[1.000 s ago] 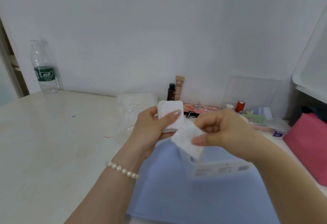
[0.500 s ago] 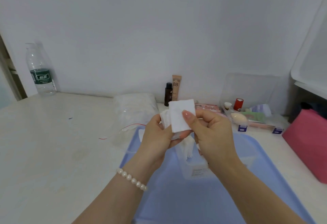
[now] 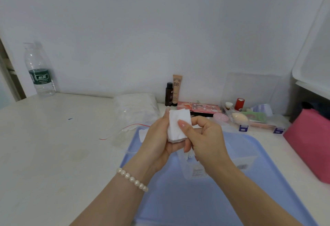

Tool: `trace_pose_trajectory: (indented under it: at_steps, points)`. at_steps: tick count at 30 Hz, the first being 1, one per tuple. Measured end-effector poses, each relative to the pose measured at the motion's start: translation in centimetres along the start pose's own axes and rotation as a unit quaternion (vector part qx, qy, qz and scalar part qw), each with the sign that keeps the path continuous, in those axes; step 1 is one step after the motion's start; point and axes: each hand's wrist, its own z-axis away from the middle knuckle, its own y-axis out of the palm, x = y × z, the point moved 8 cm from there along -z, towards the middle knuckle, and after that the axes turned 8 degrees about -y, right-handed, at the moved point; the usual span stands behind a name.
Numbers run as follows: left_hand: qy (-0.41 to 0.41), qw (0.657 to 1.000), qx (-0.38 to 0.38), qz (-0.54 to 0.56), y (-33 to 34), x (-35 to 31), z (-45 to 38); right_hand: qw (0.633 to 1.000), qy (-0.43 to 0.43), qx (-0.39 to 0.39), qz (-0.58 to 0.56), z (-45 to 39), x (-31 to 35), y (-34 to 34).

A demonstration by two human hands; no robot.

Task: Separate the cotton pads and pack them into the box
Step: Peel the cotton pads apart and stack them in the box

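Observation:
A small stack of white square cotton pads point(image 3: 175, 126) is held up in front of me over the blue tray point(image 3: 267, 190). My left hand point(image 3: 157, 147) cups the stack from the left and below. My right hand point(image 3: 205, 140) presses its thumb on the front pad, its fingers curled behind. Under my hands stands the clear plastic box point(image 3: 244, 161) on the tray, mostly hidden, with a few white pads point(image 3: 189, 155) showing inside it.
A clear bag of cotton pads point(image 3: 137, 108) lies behind the tray. A water bottle point(image 3: 39, 72) stands far left. Cosmetics tubes point(image 3: 175, 90), a pink palette point(image 3: 200, 107) and a clear organiser point(image 3: 253, 116) line the wall. A pink bag point(image 3: 310, 141) sits at the right.
My right hand came back from over the box to the stack in my left hand. Both hands now hold the stack, and my view has dropped slightly toward the tray.

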Motion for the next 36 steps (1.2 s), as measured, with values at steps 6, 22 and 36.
trace_pose_trajectory:
  at_steps: [6, 22, 36]
  points:
    - [-0.018, 1.000, 0.010, 0.008, 0.2, 0.2, 0.1, 1.000, 0.008, 0.001, 0.024, 0.1, -0.3, -0.1]
    - [0.056, 0.988, -0.080, -0.122, -0.3, 0.1, 0.2, 0.959, 0.066, 0.010, -0.277, -1.6, 2.9, -3.4]
    - [0.075, 0.987, -0.072, -0.119, 0.1, -0.2, 0.6, 0.996, -0.061, 0.043, -0.054, -1.3, 5.4, -2.9]
